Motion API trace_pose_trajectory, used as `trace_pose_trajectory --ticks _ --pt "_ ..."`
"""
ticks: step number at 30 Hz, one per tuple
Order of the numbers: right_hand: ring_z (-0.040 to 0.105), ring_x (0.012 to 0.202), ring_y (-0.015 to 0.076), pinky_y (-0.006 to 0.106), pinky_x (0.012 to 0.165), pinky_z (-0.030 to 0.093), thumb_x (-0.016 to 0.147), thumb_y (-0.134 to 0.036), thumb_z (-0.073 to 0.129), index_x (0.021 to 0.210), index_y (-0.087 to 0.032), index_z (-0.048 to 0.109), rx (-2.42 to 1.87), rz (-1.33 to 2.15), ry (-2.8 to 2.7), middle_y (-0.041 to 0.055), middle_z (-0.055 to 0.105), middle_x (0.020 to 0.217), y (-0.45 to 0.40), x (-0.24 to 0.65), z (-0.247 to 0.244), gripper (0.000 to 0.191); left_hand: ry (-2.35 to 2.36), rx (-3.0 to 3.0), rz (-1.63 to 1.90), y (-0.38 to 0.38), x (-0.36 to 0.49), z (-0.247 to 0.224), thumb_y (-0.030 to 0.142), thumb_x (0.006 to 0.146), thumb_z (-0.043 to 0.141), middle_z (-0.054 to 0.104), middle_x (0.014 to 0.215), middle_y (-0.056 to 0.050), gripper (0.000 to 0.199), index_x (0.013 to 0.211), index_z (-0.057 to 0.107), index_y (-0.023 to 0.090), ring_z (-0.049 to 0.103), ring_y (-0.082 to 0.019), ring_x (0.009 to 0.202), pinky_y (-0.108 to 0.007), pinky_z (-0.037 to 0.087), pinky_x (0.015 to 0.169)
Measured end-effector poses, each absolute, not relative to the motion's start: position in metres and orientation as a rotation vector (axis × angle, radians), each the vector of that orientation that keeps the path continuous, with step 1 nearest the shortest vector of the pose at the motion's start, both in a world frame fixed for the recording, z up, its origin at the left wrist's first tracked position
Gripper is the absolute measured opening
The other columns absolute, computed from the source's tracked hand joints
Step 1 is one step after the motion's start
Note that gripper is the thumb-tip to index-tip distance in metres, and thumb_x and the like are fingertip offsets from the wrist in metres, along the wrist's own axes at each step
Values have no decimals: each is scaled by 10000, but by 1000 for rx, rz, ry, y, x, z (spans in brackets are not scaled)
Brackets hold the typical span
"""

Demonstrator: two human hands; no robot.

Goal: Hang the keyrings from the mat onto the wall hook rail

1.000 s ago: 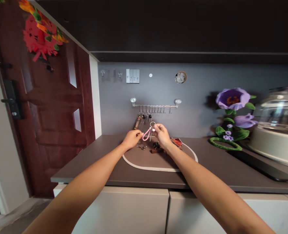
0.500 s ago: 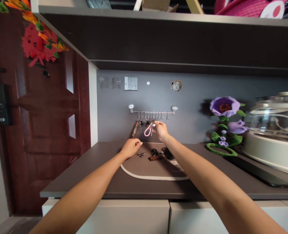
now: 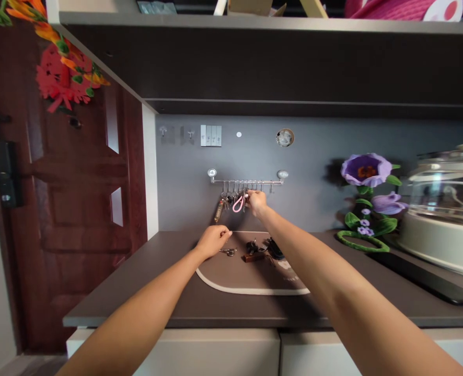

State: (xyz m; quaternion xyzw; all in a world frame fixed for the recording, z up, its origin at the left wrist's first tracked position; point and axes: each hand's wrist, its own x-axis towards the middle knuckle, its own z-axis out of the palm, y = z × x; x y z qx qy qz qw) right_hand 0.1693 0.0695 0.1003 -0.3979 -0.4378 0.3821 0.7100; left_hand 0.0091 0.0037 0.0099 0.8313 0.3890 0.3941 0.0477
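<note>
My right hand is closed on a keychain with a pink loop strap, right below the hooks of a metal rail on the wall. Several bunches of keys hang from the rail's left half, one with a brown tag. Low over the mat, my left hand has its fingers curled together; whether they hold anything is hidden. Beneath it lies a small set of keys. Further right on the mat are dark keys with a brown fob and a black item, partly behind my right arm.
A purple flower ornament, a black phone-like slab and a white appliance with a clear cover stand to the right. Overhead juts a shelf. The brown door is at left.
My right hand has brought the pink-strap keychain slightly left and up, closer to the rail's hooks. My left hand stays nearly in place; the view shifts a little.
</note>
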Motion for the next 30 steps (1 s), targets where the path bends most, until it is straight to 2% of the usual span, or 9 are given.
trace_pose_trajectory --ticks 15,22,30 --pt "481 434 81 244 490 487 752 -108 418 673 -178 448 -874 922 -974 -42 464 461 67 172 86 109 1206 2528 1164 7 7 9 351 781 414 603 608 -13 303 660 611 155 498 -114 561 -223 330 549" --pt "435 413 54 201 475 449 716 -96 435 624 -168 451 -896 905 -999 -54 448 457 68 174 81 118 1147 2543 1114 4 6 12 309 762 438 628 664 -18 248 731 634 160 521 -122 602 -229 361 587" --pt "507 502 64 206 535 440 649 -126 498 689 -188 462 -853 939 -1018 -42 538 569 67 180 72 82 1105 2522 1099 4 1 13 299 746 451 646 724 -21 238 795 644 170 544 -129 639 -230 393 619"
